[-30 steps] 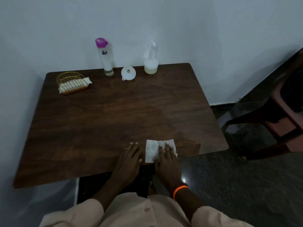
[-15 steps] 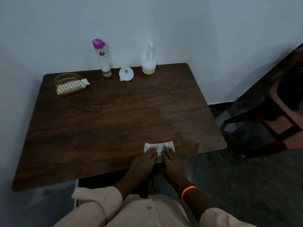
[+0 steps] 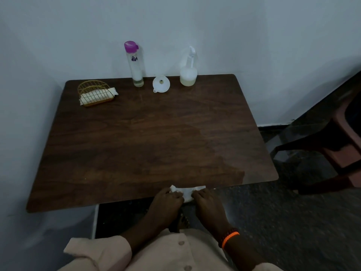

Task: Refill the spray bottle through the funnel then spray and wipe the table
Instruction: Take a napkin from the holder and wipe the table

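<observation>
A white tissue (image 3: 187, 192) lies bunched at the near edge of the dark wooden table (image 3: 136, 137). My left hand (image 3: 166, 202) and my right hand (image 3: 209, 204) both grip it, one at each end, fingers curled. At the table's far edge stand a clear spray bottle (image 3: 188, 69) with pale liquid in its base, a white funnel (image 3: 161, 84) lying mouth up, and a tall clear bottle (image 3: 134, 63) with a purple cap. A damp, shiny patch shows on the table's right half.
A gold wire holder (image 3: 95, 93) with folded white tissues sits at the far left corner. White walls close the back and left. A reddish-brown plastic chair (image 3: 336, 145) stands on the dark floor to the right.
Both hands slid back toward the near edge, dragging the tissue with them. The flat tissue is now crumpled between the two hands, and my left hand has joined the right on it.
</observation>
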{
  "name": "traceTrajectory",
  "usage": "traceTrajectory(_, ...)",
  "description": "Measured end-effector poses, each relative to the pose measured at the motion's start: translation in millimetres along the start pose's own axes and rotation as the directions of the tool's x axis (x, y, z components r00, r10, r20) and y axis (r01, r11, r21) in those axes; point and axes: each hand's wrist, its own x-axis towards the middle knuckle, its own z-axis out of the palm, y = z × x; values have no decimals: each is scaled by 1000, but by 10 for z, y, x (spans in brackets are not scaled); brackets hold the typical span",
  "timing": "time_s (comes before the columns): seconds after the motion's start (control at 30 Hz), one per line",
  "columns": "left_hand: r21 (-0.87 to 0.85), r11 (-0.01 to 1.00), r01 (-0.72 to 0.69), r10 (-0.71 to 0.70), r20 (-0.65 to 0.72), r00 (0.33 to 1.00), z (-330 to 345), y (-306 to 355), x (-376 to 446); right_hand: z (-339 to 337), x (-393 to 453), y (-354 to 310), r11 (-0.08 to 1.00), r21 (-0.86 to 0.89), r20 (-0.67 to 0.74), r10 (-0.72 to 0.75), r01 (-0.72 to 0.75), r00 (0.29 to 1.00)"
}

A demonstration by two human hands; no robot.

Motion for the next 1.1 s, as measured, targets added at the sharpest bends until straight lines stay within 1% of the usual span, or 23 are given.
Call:
traceTrajectory(0.1, -27, 998, 60, -60, -23, 998, -45, -31, -85, 100, -15, 8, 1000, 29, 54, -13, 11, 998)
traceTrajectory(0.2, -145, 979, 142, -142, 17, 990, -110, -92, -200, 115, -9, 0, 997, 80, 141, -10, -2, 990)
traceTrajectory(0.3, -298, 949, 101, -118, -40, 992, -138, -96, -292, 16, 45, -58, 992, 129, 191, -38, 14, 981)
traceTrajectory(0.33, -323, 941, 103, -131, -67, 989, -104, -101, -312, -24, 55, -67, 986, 167, 196, -29, -4, 980)
traceTrajectory(0.4, -374, 916, 145, -187, -79, 979, 10, -140, -329, -104, 69, -77, 957, 284, 165, 5, -53, 986)
traceTrajectory(0.47, -428, 885, 183, -221, -41, 974, 41, -160, -299, -184, 76, -91, 908, 401, 125, 75, -119, 989)
traceTrajectory(0.5, -439, 874, 207, -234, -7, 972, -17, -156, -255, -220, 88, -91, 881, 446, 99, 125, -156, 987)
traceTrajectory(0.53, -449, 868, 215, -241, -1, 971, -79, -144, -192, -239, 101, -87, 852, 483, 86, 186, -204, 979)
traceTrajectory(0.6, -507, 822, 257, -293, 10, 956, -187, -131, -36, -266, 138, -64, 781, 546, 82, 310, -303, 947)
traceTrajectory(0.63, -547, 778, 307, -341, 43, 939, -235, -132, 51, -250, 162, -29, 748, 565, 80, 372, -349, 925)
traceTrajectory(0.7, -628, 686, 367, -413, 79, 907, -311, -136, 216, -237, 207, 25, 669, 597, 87, 495, -443, 865)
traceTrajectory(0.77, -692, 616, 378, -438, 98, 893, -412, -140, 411, -227, 272, 91, 581, 650, 82, 588, -491, 805)
traceTrajectory(0.8, -703, 609, 367, -435, 91, 896, -450, -134, 510, -251, 298, 107, 552, 667, 71, 622, -501, 780)
traceTrajectory(0.87, -723, 595, 352, -416, 98, 904, -537, -106, 713, -382, 352, 115, 503, 722, 30, 663, -475, 748)
traceTrajectory(0.97, -766, 566, 305, -340, 120, 933, -626, -58, 1068, -632, 421, 206, 463, 782, -31, 698, -418, 715)
traceTrajectory(1.03, -774, 566, 283, -295, 130, 947, -678, 10, 1280, -773, 428, 264, 384, 816, -11, 757, -431, 653)
traceTrajectory(1.1, -771, 571, 284, -283, 140, 949, -771, 109, 1506, -885, 434, 381, 320, 842, -7, 811, -434, 585)
